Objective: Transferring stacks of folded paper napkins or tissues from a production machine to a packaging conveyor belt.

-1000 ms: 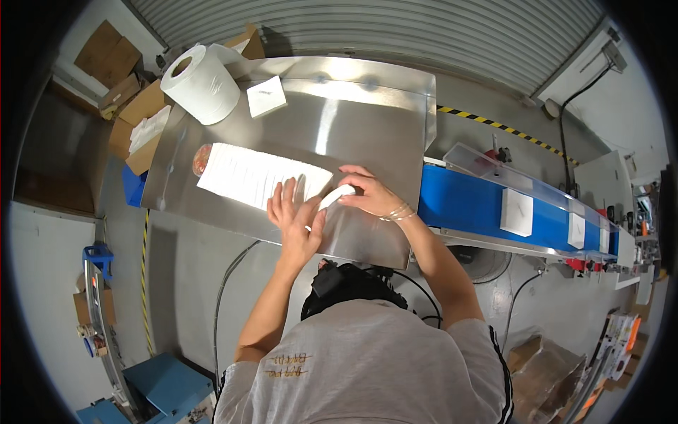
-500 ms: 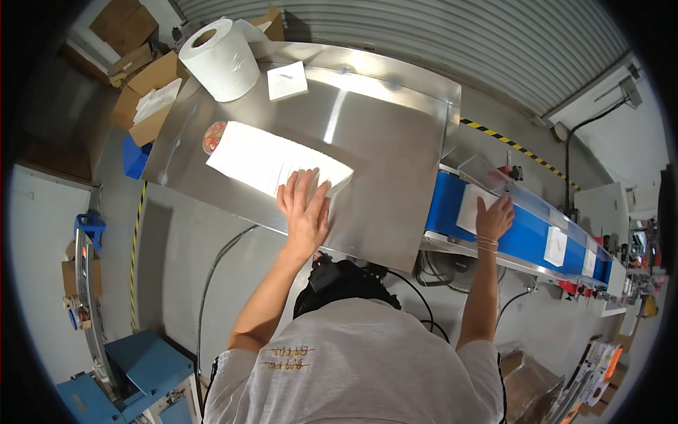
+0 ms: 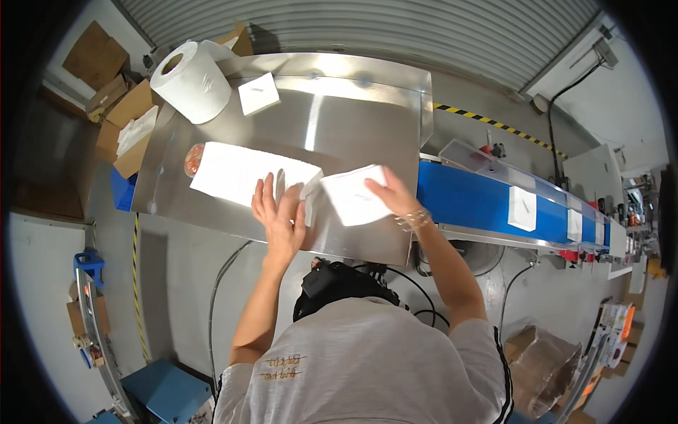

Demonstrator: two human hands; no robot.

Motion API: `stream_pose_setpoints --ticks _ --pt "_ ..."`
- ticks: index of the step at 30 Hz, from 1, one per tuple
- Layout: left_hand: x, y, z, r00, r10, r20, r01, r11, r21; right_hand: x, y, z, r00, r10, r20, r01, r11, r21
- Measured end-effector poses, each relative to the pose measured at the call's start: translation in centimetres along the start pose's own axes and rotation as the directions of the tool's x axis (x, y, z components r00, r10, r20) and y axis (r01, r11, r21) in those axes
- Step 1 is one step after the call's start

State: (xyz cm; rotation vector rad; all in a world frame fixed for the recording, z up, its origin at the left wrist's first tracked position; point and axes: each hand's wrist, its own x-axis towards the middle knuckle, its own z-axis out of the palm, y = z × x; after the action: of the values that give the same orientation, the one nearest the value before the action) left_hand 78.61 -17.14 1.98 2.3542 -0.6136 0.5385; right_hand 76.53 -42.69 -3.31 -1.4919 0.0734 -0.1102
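At mid-frame, the right hand (image 3: 397, 196) grips a white square packet (image 3: 353, 198) above the metal tabletop (image 3: 353, 134); the left hand (image 3: 280, 225), fingers spread, touches a white row (image 3: 236, 173). Corrugated shutter (image 3: 367, 25) across the top.

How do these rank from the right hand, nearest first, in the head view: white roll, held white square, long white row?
1. Held white square: in the right hand.
2. Long white row: leftward, at the left hand.
3. White roll: table's far left.
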Motion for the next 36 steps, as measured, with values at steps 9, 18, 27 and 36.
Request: stream_pose_setpoints --ticks 9,18,27,36 --pt "0.4 -0.2 0.5 0.999 0.024 0.03 -0.024 0.999 0.026 -7.4 3.0 -19.9 0.678 -0.201 -0.707 -0.641 0.31 -0.703" --pt "0.1 -0.5 0.1 0.995 0.044 0.086 -0.04 0.998 -0.056 1.7 -4.7 2.7 0.957 -0.007 0.291 0.166 0.833 -0.528" --pt "0.2 -1.4 -0.4 0.997 -0.076 0.005 0.076 0.997 0.024 -0.8 1.2 -2.1 0.984 0.035 -0.176 -0.059 0.989 -0.133" --pt "0.0 -1.7 -0.1 0.999 -0.025 0.022 0.024 1.0 0.012 -7.4 1.5 -17.0 0.614 -0.561 -0.555 -0.638 0.061 -0.768"
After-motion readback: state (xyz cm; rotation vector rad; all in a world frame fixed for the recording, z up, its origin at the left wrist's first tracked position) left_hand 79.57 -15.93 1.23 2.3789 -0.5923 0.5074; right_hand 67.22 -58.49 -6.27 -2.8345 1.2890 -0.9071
